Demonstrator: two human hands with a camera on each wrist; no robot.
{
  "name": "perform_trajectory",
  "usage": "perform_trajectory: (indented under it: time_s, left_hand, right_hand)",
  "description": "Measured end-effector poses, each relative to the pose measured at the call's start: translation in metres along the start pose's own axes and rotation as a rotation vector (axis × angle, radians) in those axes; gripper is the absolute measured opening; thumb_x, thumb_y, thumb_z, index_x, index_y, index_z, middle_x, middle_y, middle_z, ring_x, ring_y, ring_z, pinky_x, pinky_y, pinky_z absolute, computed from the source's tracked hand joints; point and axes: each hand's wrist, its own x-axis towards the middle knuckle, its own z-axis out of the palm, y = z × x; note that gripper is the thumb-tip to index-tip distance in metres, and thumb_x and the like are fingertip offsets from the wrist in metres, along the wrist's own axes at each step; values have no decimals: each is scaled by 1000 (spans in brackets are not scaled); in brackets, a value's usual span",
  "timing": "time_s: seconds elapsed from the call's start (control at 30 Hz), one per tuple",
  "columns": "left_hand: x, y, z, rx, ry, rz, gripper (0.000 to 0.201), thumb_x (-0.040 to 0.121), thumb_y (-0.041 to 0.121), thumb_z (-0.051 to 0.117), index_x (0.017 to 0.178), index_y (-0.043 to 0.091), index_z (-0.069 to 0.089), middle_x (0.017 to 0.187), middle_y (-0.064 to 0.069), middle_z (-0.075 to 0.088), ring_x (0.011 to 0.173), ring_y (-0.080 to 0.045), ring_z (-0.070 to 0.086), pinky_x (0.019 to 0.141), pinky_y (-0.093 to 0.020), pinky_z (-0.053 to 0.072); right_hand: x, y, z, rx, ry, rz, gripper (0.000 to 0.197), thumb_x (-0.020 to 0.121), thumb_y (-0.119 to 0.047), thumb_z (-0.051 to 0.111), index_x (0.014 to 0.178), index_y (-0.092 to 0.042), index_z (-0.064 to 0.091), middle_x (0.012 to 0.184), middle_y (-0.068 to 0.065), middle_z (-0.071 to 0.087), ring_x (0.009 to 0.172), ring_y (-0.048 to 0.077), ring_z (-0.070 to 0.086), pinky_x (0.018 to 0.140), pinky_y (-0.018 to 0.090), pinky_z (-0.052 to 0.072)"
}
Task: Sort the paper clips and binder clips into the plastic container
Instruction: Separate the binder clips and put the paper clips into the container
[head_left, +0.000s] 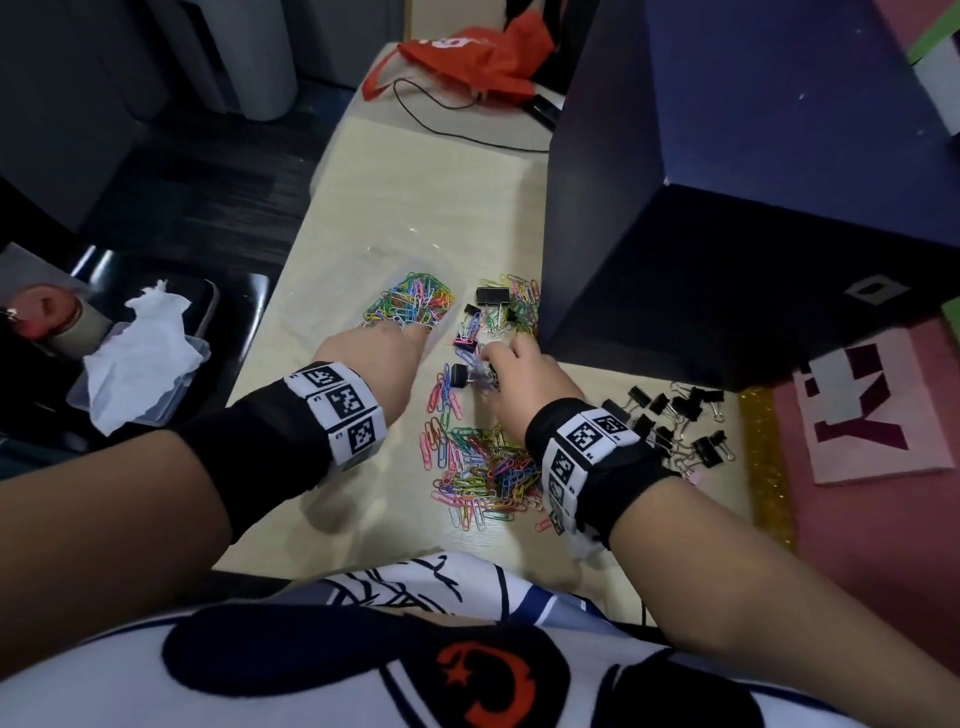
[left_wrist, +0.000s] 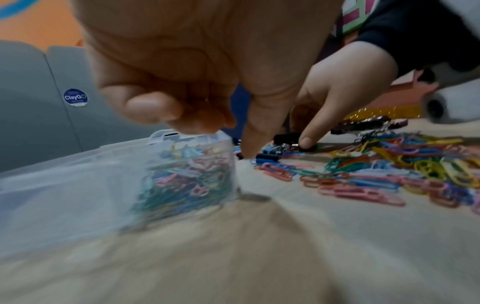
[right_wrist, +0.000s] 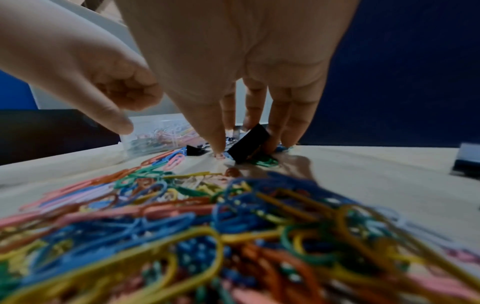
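A clear plastic container (head_left: 445, 321) (left_wrist: 78, 174) (right_wrist: 155, 135) holds a heap of coloured paper clips (head_left: 413, 304). My left hand (head_left: 384, 338) (left_wrist: 207, 131) hangs over its near corner with curled fingers and the thumb pointing down; what they hold, if anything, is hidden. More coloured paper clips (head_left: 483, 467) (right_wrist: 182, 226) lie spread on the table. Beyond them my right hand (head_left: 493, 364) (right_wrist: 245, 149) pinches a tilted black binder clip (right_wrist: 249, 142) between thumb and fingers. Other black binder clips lie at the back (head_left: 491, 296) and at the right (head_left: 675, 415).
A big dark blue box (head_left: 727, 208) stands close on the right of the clips. An orange bag (head_left: 467, 52) and a black cable (head_left: 441, 119) lie at the table's far end. Past the left table edge (head_left: 270, 332), a tissue (head_left: 140, 358) lies in a plastic tray.
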Motion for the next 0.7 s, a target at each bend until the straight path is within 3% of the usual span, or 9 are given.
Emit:
perform_trajectory:
  time_s: [0.07,0.2,0.3,0.47,0.57,0.7]
  left_hand:
    - [1,11,-1,-40,21,86,27,87,8,51,114,12,45,113,-11,52,96,-31,60,67,-36,45]
    - [8,37,7,-15,-12,237,32,85,2,50,116,9,47,112,-13,46,99,-31,56,75,-34,48]
    - [12,46,10,34,-66,249,39,85,5,52,123,12,47,114,-13,44,106,-33,53,84,-46,52]
    - [18,45,10,70,-82,246,34,85,3,52,118,8,48,113,-15,45,101,-34,55,81,-46,53]
    - [22,45,8,57,-87,245,42,80,1,57,120,7,45,114,-16,47,103,-34,54,82,-44,53]
    - [24,52,3,95,-94,256,46,83,3,57,125,6,42,115,-16,51,102,-34,57,70,-37,45]
  right_hand:
    - [0,0,0,13,-24,34,40,90,-14,50,129,-19,45,133,11,35,105,36,51,87,41,48]
    - [-4,1,-2,68,-3,53,24,88,-11,54,112,-13,50,124,9,34,93,33,56,79,36,48]
    - [-10,5,-4,148,28,75,26,87,-5,51,110,-16,51,124,7,36,90,32,56,76,32,45]
    - [-20,18,-7,302,104,101,39,85,2,55,115,-22,57,123,-2,39,101,16,52,84,18,37]
    - [-26,25,-9,355,142,110,37,87,-1,56,117,-22,60,130,-4,40,111,13,50,89,13,32]
    - [-33,31,-12,399,174,124,30,89,-4,58,112,-22,66,132,-4,41,114,9,47,93,10,29]
